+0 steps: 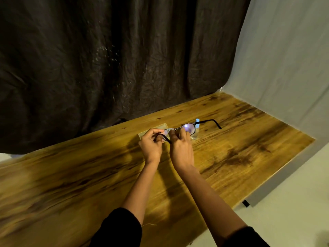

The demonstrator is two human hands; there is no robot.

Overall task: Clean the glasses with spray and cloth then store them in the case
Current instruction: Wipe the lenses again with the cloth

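Head view, wide and warped at the edges. We hold the glasses (187,130) up above the wooden table (71,184), both hands on them. Left hand (151,145) is curled shut around the near temple arm, the dark arm running down between the two hands. Right hand (181,150) is closed at the bridge and the left lens; we cannot tell whether a cloth sits under those fingers, something pale shows at the lens but it is too small to read. The other lens is clear of the hands and carries a bright glare spot. The far temple arm sticks out to the right, free.

Behind the glasses, a small spray bottle (195,132) is mostly hidden by frame and lens; only its pale cap and clear base show. A flat pale case (153,130) lies on the table behind the left hand, largely covered by it. Dark sleeves (121,229) are cut off at the bottom edge.
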